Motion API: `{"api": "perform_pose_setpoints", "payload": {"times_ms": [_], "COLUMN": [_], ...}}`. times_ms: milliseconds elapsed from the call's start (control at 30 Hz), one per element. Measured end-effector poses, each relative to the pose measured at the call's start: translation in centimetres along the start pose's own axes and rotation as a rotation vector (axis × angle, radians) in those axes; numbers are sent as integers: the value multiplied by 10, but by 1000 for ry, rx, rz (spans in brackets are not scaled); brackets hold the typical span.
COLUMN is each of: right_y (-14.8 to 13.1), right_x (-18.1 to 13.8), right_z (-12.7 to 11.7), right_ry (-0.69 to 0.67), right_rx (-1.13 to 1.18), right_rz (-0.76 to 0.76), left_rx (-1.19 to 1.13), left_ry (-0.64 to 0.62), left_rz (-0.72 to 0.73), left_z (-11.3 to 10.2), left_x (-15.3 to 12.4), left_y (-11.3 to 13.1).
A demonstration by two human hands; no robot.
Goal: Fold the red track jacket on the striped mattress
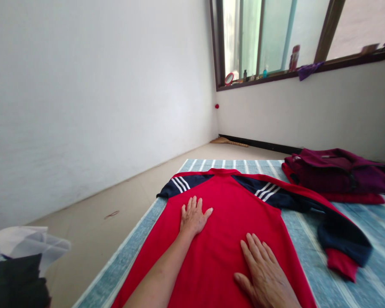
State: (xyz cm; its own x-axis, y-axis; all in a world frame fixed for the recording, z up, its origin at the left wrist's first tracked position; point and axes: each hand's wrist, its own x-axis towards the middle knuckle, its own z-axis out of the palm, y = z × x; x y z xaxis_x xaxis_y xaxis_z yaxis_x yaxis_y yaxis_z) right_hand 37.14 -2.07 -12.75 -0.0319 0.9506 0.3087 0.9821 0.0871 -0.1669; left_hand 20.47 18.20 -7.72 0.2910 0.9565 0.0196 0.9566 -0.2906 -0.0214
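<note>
1. The red top (223, 214) lies spread out on a bed cover (333, 295) with blue and white stripes. Its collar (224, 172) is at the far end, away from the person.
2. The left hand (195, 217) is palm down on the upper part of the top. Its fingers are spread wide, its thumb sticks out, and it has hold of nothing.
3. The right hand (265, 271) is lower down, over the other side of the top. Its fingers are straight and a little apart, with the thumb out wide, and it grips nothing (I cannot tell if the whole palm touches the cloth).
4. The long dark blue sleeve (308, 203) on the right bends toward the person and ends in a red cuff (342, 263). Three white stripes cross each shoulder.
5. A pile of folded purple and red clothes (343, 177) sits near that sleeve, on the same cover.
6. On the left, at the bottom corner, are some dark cloth (16, 282) and something thin and white (25, 239).
</note>
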Motion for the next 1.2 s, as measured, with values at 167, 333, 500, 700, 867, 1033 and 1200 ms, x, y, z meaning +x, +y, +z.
{"api": "perform_pose_setpoints", "payload": {"times_ms": [167,333,500,700,867,1033,1200], "right_y": [1,1,0,0,0,-1,-1], "right_x": [0,0,-1,1,2,2,4], "right_z": [1,2,1,-1,-3,-5,-7], "right_ry": [1,11,9,-13,-24,-37,-50], "right_rx": [6,3,-19,-1,-13,-17,-24], "right_rz": [-2,-4,-9,2,-2,-3,-9], "left_rx": [4,5,-4,-10,-12,-11,-3], "left_ry": [6,7,12,2,2,7,11], "left_rz": [2,3,2,-6,-6,-2,-2], "left_z": [0,2,2,0,0,2,3], "left_x": [0,1,1,0,0,1,1], "left_y": [0,-1,-1,0,0,-1,-1]}}
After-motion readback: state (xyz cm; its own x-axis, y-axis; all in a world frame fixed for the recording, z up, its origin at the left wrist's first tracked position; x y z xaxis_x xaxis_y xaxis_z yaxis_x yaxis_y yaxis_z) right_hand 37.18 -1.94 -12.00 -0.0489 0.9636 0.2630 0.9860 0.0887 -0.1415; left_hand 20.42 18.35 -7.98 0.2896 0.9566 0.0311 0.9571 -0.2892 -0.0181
